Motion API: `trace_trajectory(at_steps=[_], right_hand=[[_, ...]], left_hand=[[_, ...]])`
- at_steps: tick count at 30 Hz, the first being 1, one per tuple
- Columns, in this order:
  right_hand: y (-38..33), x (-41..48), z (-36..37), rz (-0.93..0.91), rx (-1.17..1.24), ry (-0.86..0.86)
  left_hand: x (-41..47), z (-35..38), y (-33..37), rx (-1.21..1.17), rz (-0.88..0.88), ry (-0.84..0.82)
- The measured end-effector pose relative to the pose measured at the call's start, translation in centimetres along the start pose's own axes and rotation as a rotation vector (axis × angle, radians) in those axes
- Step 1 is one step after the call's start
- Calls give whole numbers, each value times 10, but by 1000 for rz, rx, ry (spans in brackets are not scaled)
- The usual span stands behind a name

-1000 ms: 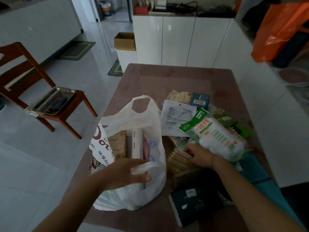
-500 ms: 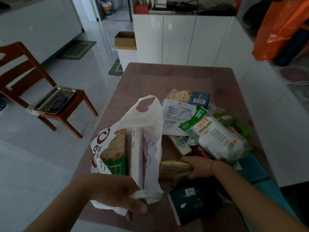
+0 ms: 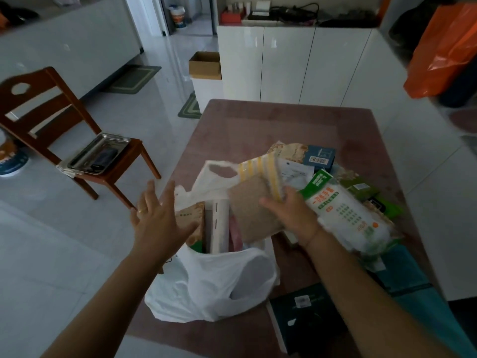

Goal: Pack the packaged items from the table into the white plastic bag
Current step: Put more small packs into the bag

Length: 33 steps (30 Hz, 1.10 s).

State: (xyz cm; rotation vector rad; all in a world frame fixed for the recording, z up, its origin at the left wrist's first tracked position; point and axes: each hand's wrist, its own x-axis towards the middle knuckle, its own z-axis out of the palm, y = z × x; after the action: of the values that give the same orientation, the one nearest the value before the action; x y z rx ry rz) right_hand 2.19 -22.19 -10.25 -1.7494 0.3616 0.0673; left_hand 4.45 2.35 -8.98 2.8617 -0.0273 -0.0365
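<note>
Gleaming white floor (image 3: 77, 254), brown table (image 3: 271, 125), wooden chair (image 3: 44, 82)

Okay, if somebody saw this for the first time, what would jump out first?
Most likely the right hand holding a yellow-striped packet over the open white plastic bag on the table, with the left hand spread open beside it. Then the big green-and-white packet right of the bag, and the bright orange bag at upper right.

- Location type: domestic interior, dining area.
- Evidence: wooden chair (image 3: 49, 117), glossy white cabinets (image 3: 296, 65), floor mats (image 3: 134, 78), tiled floor (image 3: 51, 228), worktop (image 3: 271, 125).
</note>
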Motion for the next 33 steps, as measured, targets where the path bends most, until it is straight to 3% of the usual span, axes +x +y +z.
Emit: trace_trajectory(at_steps=[5, 9, 14, 16, 19, 23, 27, 30, 33], right_hand=[[47, 15, 96, 194, -68, -222], [67, 11, 126, 234, 28, -202], [73, -22, 95, 241, 159, -97], [79, -33, 79, 266, 147, -168], [83, -34, 74, 256, 19, -354], [73, -8, 102, 253, 41, -304], [70, 6, 108, 104, -122, -356], [53, -6, 61, 65, -209, -328], [39, -31, -10, -52, -448, -377]], left_hand=[[-6, 16, -7, -2, -40, -143], [-5, 22, -15, 46, -49, -118], [-7, 27, -17, 111, 35, -181], [-9, 28, -15, 119, 26, -181], [-7, 25, -11, 16, -86, -97], [-6, 22, -7, -96, -84, 65], [-8, 17, -5, -281, -98, 161], [-7, 21, -7, -310, -79, 177], [-7, 27, -5, -322, -64, 203]])
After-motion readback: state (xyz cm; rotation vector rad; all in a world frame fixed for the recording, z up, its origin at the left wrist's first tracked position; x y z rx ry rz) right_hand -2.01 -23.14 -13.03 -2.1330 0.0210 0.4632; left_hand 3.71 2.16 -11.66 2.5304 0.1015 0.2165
